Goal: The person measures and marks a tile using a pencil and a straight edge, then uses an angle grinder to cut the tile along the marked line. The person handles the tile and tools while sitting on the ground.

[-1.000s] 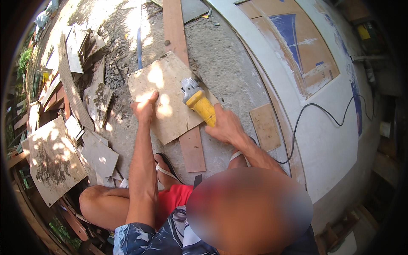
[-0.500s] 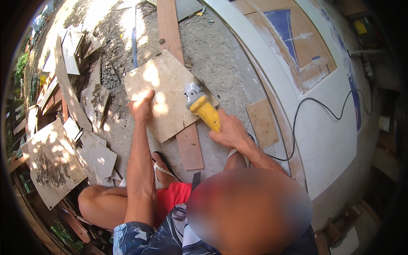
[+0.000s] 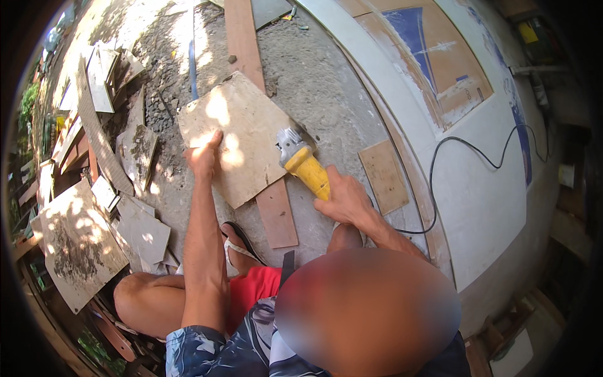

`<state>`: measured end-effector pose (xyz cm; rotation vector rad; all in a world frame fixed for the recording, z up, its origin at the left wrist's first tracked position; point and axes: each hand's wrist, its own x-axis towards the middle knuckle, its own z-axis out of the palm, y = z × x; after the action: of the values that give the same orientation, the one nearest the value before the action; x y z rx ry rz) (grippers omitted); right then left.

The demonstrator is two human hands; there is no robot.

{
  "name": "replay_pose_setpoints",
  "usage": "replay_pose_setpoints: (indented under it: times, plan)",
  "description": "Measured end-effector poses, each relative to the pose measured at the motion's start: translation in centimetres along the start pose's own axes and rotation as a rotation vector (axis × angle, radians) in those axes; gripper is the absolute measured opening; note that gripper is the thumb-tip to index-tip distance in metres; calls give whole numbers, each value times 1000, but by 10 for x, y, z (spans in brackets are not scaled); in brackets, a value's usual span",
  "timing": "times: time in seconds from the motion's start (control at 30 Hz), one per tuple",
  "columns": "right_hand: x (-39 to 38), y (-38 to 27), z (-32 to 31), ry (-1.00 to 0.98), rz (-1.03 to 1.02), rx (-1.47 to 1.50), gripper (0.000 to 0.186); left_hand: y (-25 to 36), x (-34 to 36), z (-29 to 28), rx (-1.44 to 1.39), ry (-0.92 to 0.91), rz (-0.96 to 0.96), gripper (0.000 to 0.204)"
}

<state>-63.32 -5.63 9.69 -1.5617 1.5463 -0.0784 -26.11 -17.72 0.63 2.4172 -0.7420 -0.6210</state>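
My left hand grips the left edge of a thin, pale wooden board, its thumb lying on top and the other fingers hidden beneath. Sunlit patches mottle the board, which has an uneven, angled outline. In my right hand is a yellow angle grinder, held by its body. The grinder's grey metal head is at the board's right edge; its disc is hard to make out. Under the board runs a long reddish-brown plank.
Broken board pieces and a long strip lie at the left. A small wooden rectangle rests on the concrete at the right. A black cord crosses a large white panel. My sandalled foot is near the plank.
The grinder has shifted slightly right and toward me against the board's edge. My left hand keeps its hold on the board. The whole view has moved a little.
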Motion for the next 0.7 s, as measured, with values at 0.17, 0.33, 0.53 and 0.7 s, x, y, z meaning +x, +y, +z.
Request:
replay_pose_setpoints:
  times: [0.17,0.33,0.53,0.7]
  plan:
    - [-6,5,4,-1,-4,-4,58,-13,16,1,21,-10,8,85]
    - [-16,13,1,0,11,14,58,6,-1,-3,-43,-92,-17,99]
    - [-33,22,-15,45,45,105,58,17,-12,-14,-116,-236,-33,108]
    - [-50,53,-39,183,98,205,58,27,-38,-2,431,64,44,113]
